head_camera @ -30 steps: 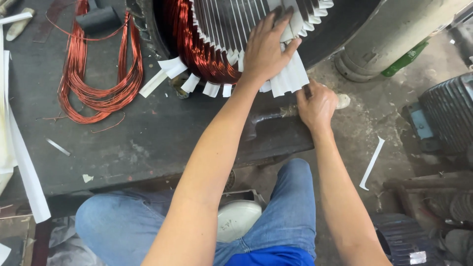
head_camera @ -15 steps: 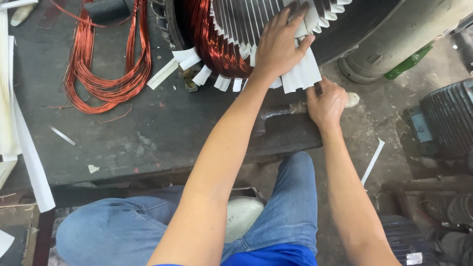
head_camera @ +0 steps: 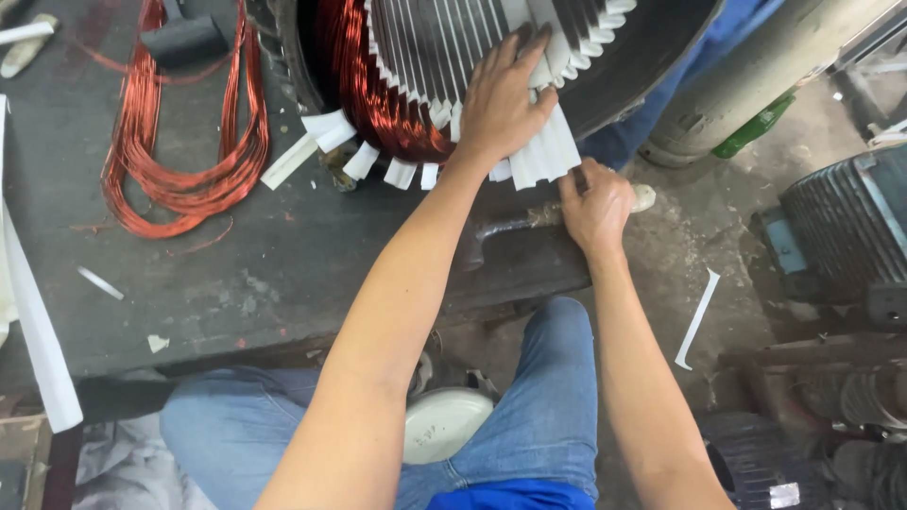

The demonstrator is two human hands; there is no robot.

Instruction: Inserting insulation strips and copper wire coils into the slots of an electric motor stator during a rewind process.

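Left hand [head_camera: 501, 104] spread flat on stator [head_camera: 453, 57], fingertips over white paper strips [head_camera: 543, 151]. Right hand [head_camera: 595, 203] just below, fist closed round hammer handle [head_camera: 515, 224].

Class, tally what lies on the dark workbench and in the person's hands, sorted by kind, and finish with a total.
Motor stator: 1
Loose copper wire coil: 1
Black mallet: 1
Hammer, gripped by the right hand: 1
Left hand, resting on the stator: 1
Total: 5

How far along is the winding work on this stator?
Done: copper windings fill the left slots, white insulation strips protruding. In hand: left hand presses the strips; right hand grips a hammer handle. Left: a loose copper coil on the bench.
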